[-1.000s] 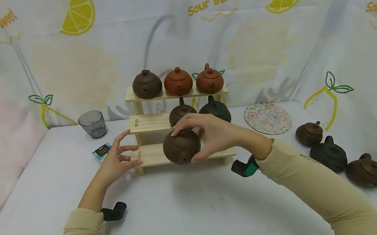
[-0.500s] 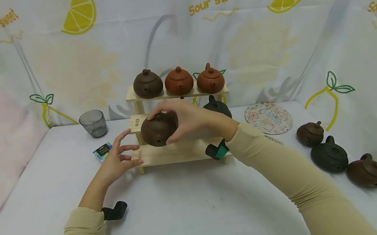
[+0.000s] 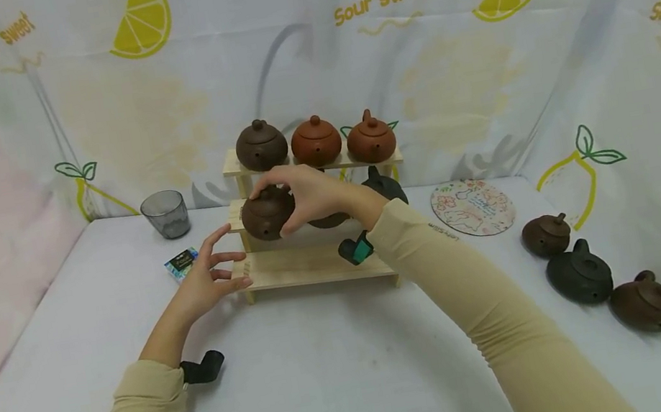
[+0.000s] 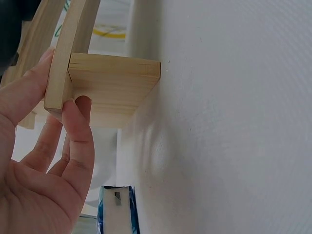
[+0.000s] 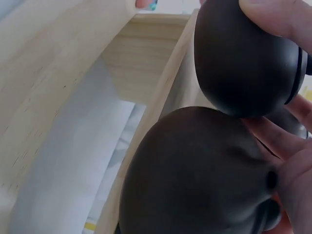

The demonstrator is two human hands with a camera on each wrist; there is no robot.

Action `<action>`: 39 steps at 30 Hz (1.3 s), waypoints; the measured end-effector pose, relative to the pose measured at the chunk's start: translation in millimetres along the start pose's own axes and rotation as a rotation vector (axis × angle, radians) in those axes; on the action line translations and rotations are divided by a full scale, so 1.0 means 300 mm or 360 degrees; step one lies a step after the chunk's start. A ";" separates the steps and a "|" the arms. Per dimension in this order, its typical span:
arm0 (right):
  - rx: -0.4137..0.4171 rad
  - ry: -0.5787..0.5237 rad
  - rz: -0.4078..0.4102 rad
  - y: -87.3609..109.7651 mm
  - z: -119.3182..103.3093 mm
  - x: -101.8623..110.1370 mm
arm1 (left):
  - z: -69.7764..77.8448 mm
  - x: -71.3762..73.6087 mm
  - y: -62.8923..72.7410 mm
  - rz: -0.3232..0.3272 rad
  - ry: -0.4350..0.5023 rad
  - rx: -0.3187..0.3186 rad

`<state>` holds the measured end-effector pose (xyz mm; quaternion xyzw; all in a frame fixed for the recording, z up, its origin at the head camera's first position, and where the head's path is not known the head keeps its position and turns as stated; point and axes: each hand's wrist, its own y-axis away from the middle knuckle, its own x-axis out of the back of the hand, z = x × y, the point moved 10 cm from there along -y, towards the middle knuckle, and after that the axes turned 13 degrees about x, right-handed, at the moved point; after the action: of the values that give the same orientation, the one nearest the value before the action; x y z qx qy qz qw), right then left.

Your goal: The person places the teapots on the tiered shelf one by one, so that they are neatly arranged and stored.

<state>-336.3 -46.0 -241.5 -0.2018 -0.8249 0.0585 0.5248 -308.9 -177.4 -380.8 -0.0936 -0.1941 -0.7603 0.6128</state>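
Observation:
A dark brown teapot (image 3: 267,215) is at the left part of the middle tier of the wooden stand (image 3: 308,265). My right hand (image 3: 322,194) grips it, thumb and fingers on either side of the body. In the right wrist view the gripped teapot (image 5: 243,58) is close beside another brown teapot (image 5: 190,175), which my hand mostly covers in the head view. At the stand's left end, my left hand (image 3: 205,278) pinches the end of a board (image 4: 61,73) between thumb and fingers. A black teapot (image 3: 384,186) sits at the right of the middle tier.
Along the top tier are a brown teapot (image 3: 261,146) and two reddish ones (image 3: 316,141). Several teapots, one black (image 3: 579,273), stand at the right. A grey glass (image 3: 166,214), a small blue packet (image 3: 181,263) and a round patterned mat (image 3: 472,208) lie around the stand.
My right hand has carried the brown teapot up and left, from in front of the bottom tier to the middle tier's left part. My left hand has kept its place at the stand.

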 end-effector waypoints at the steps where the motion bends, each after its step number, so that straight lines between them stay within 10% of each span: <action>1: -0.0016 0.0015 -0.0010 -0.001 0.008 -0.001 | 0.000 -0.002 -0.001 -0.0004 0.0001 -0.0005; 29: -0.0227 0.0372 -0.0068 0.005 0.032 -0.003 | 0.016 -0.005 -0.003 0.0001 -0.0018 -0.0007; 39: -0.0091 0.0197 0.0219 0.057 -0.018 0.030 | 0.005 -0.001 0.000 0.0012 -0.0020 -0.0006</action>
<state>-330.1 -27.5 -236.9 -0.2761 -0.7763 0.0584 0.5636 -308.8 -176.7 -379.5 -0.1002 -0.1961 -0.7578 0.6142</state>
